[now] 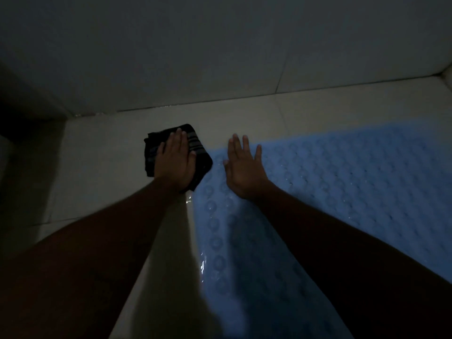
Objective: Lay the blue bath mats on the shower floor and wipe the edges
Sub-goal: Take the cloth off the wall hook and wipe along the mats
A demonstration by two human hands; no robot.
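Note:
A blue bath mat (342, 182) with round bumps lies flat on the pale tiled shower floor (97, 167), filling the right half of the view. My right hand (242, 167) presses flat on the mat's near-left corner, fingers straight and spread. My left hand (175, 162) rests flat on a folded dark cloth (203, 165) with grey stripes, which sits on the tile right beside the mat's left edge. The cloth's lower right corner touches the mat's edge.
A tiled wall (220, 57) rises behind the floor, meeting it in a wet seam. A second wall corner shows at the far right (446, 77). Water glistens along the mat's left edge (201, 265). The left side is dark shadow.

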